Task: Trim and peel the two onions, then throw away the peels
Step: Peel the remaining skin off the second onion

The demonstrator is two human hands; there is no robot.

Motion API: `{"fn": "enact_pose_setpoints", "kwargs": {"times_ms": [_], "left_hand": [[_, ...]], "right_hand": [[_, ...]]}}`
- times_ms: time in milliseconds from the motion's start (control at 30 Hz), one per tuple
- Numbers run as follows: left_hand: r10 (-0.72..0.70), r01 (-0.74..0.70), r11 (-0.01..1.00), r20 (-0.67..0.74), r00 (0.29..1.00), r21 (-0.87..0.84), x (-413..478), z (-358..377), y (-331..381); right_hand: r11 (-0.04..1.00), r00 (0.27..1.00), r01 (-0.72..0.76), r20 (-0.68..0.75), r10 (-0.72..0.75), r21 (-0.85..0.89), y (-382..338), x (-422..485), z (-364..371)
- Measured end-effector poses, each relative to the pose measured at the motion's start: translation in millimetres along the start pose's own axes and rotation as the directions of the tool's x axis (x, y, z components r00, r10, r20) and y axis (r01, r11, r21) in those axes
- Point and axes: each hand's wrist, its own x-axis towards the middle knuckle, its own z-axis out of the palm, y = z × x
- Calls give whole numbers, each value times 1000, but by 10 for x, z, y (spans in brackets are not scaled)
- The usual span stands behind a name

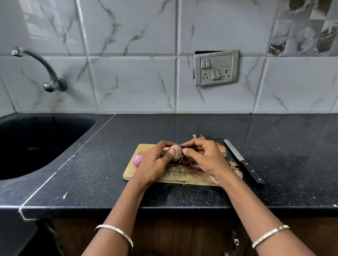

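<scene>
Both hands peel the second onion: left hand grips it, right hand pinches skin; next, pull it free.

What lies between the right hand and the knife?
Loose onion peels lie between the right hand and the knife, as the head view shows.

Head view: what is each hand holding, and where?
The left hand grips the onion round its side; the right hand pinches the same onion at its right edge.
</scene>
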Motion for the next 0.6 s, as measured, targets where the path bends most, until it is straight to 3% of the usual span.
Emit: {"fn": "enact_pose_setpoints", "kwargs": {"times_ms": [600], "left_hand": [[-77, 78, 990, 14, 997, -116, -10, 22, 28]], "right_hand": [[991, 995, -78, 77, 70, 106, 22, -1, -24]]}}
